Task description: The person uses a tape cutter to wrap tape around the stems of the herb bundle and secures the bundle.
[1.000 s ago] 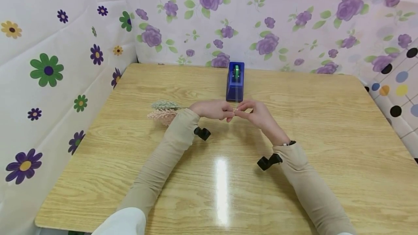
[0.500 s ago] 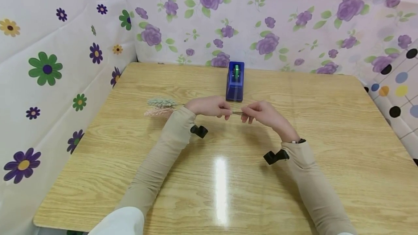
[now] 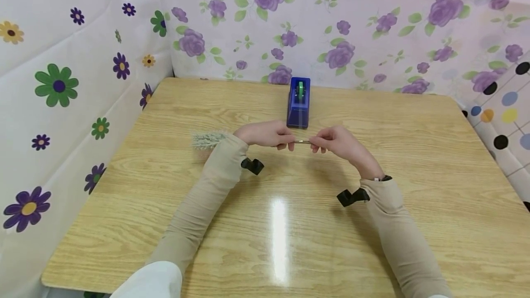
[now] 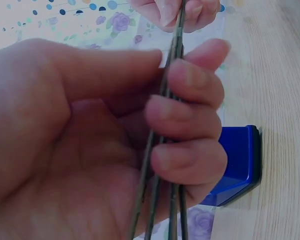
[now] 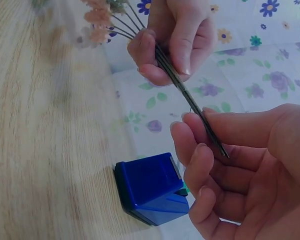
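Note:
My left hand (image 3: 267, 134) grips a bundle of thin dark artificial flower stems (image 4: 162, 135), its fingers curled round them. The pale green flower head (image 3: 208, 140) sticks out to the left of that hand, and a peach flower head (image 5: 98, 21) shows in the right wrist view. My right hand (image 3: 337, 141) pinches the stems near their cut ends, between thumb and index finger. Between the two hands runs a short bare length of stems, with a shiny band round it that looks like clear tape. Beyond the hands stands a blue tape dispenser (image 3: 298, 105) with a green roll.
The light wooden table (image 3: 232, 224) spreads under both arms. A flower-print cloth (image 3: 323, 26) hangs behind it, with another patterned sheet (image 3: 25, 118) along the left side. Black wrist cameras (image 3: 252, 166) sit on both forearms.
My right hand has moved right, away from the left hand, and now pinches the stems nearer their ends. The flower heads have turned, with the green one now covering most of the peach one.

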### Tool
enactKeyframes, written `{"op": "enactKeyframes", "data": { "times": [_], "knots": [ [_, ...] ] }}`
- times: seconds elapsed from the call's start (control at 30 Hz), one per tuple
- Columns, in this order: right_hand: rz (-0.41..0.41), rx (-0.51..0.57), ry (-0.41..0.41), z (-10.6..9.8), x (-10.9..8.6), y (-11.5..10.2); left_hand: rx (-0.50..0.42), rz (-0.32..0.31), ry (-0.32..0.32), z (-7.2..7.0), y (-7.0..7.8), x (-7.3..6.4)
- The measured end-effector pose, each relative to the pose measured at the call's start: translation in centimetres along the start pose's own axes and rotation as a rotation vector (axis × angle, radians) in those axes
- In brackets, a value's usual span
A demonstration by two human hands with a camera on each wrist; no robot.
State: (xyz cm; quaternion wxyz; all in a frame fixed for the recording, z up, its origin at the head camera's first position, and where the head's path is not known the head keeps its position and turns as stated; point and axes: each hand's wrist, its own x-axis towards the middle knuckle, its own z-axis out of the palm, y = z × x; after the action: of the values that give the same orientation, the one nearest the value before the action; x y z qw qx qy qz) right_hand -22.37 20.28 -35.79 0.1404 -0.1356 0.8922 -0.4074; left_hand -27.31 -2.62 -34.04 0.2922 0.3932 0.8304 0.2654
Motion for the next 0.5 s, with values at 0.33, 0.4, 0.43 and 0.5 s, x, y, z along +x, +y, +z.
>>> {"op": "enactKeyframes", "data": {
  "times": [0.33,0.4,0.43,0.5],
  "knots": [
    [-0.02,-0.081,0.035,0.32,0.2,0.28,0.032,-0.033,0.064,-0.11,-0.06,-0.22],
    [-0.025,-0.091,0.039,0.36,0.18,0.29,0.036,-0.042,0.082,-0.04,-0.06,-0.2],
    [-0.026,-0.1,0.043,0.34,0.17,0.27,0.035,-0.047,0.093,-0.01,-0.03,-0.19],
    [-0.027,-0.114,0.05,0.31,0.13,0.2,0.03,-0.058,0.11,0.06,0.02,-0.19]
  ]
}}
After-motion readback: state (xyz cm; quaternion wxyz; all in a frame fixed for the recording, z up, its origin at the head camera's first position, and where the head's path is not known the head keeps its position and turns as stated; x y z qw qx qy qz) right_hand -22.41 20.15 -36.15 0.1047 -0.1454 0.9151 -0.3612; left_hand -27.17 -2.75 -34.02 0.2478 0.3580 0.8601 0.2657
